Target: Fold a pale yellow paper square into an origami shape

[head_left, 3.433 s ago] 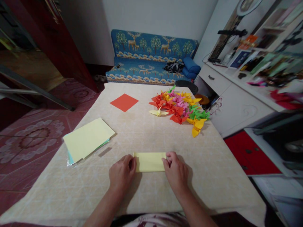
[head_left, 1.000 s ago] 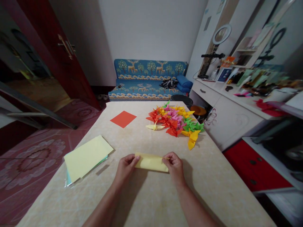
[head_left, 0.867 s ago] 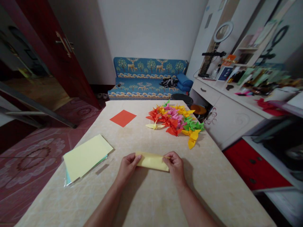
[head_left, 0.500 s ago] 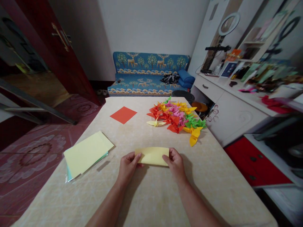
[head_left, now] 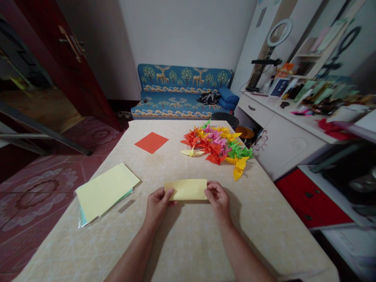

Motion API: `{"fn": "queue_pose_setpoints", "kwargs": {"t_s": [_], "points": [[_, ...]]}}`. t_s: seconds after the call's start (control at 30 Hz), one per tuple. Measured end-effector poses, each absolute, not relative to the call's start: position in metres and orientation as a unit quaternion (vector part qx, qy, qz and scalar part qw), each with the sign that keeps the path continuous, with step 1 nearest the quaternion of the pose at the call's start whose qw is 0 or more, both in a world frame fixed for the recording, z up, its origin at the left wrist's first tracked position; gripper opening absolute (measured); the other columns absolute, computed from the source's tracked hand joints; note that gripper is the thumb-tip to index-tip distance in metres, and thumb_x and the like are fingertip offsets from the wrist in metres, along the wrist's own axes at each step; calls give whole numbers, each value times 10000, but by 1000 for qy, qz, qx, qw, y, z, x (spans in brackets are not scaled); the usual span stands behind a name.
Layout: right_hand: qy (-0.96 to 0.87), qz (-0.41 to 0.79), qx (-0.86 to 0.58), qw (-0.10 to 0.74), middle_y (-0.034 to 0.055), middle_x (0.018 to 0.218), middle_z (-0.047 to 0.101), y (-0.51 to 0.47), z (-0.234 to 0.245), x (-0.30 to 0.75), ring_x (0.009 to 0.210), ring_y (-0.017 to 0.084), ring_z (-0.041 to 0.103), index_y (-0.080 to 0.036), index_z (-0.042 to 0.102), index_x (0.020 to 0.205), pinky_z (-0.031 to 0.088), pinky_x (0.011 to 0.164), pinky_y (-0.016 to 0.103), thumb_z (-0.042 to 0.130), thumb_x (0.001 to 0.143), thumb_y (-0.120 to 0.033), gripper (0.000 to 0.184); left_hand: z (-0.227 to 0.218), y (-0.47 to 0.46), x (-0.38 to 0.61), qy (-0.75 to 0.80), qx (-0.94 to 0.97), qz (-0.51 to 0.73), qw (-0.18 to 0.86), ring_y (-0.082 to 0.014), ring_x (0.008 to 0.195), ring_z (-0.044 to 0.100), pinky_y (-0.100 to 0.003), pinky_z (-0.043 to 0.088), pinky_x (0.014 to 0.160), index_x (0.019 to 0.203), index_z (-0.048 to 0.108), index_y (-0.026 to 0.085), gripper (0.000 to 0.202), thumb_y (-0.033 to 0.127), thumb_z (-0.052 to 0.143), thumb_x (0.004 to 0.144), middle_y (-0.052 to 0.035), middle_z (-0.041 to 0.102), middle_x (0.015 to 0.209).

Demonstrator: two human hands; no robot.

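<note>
Yellow strip: the folded yellow paper (head_left: 188,189) lies lengthwise between your two hands, over the near-middle part of the table (head_left: 185,246).
Left hand (head_left: 158,203): clamped on the strip's left end, thumb on the face, fingertips showing below the lower edge.
Right hand (head_left: 217,200): closed on the right end, thumb tip at the edge, other fingers curled; how far they reach behind is hidden.
Sheet stack (head_left: 108,191): to your left, pale yellow on top, green-blue edges and clear wrap poking out beneath.
Red square (head_left: 151,142): flat, beyond the stack.
Paper birds (head_left: 216,143): heaped far right, red, pink, orange, green; a pale yellow bird (head_left: 192,152) sits at the heap's left side.
</note>
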State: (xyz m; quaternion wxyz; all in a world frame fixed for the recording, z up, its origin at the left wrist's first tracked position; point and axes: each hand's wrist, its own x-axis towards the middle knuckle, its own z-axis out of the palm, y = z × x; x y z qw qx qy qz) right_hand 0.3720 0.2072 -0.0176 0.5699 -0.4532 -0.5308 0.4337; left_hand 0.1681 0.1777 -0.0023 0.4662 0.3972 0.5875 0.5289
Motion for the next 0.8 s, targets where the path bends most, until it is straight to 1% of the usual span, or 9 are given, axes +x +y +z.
{"fn": "queue_pose_setpoints", "kwargs": {"t_s": [0.23,0.37,0.5,0.63,0.8], "points": [[-540,395,-454,589,50,905,547,210,-21,370,845,167,537,-162,572,705,426,670,241,595,766,-276,131,-5,179,168,584,416,521,465,-125,488,578,-206,443,476,711,638,105,271,373,612,738,-6,634,563],[-543,384,-456,591,51,855,573,213,-24,369,818,172,551,-159,607,662,423,682,254,596,767,-260,147,-7,181,166,578,405,529,470,-128,505,590,-209,456,494,738,647,101,270,369,613,743,-14,654,600],[-524,407,-472,580,52,831,609,213,-23,370,784,173,565,-156,634,641,425,669,257,625,741,-258,143,-6,180,166,576,399,530,478,-128,518,596,-207,461,508,770,655,104,263,363,615,746,-15,664,620],[-482,438,-485,583,47,834,637,212,-23,370,775,174,576,-160,661,663,431,655,255,650,718,-270,123,-4,180,166,571,406,524,484,-126,522,588,-206,458,514,754,656,101,267,365,617,746,-20,660,604],[-417,482,-464,615,59,909,666,210,-26,358,821,189,591,-165,690,699,451,711,278,654,710,-269,111,-3,181,165,568,397,529,490,-125,544,583,-201,453,523,765,659,100,267,364,630,735,-32,665,626]]}}
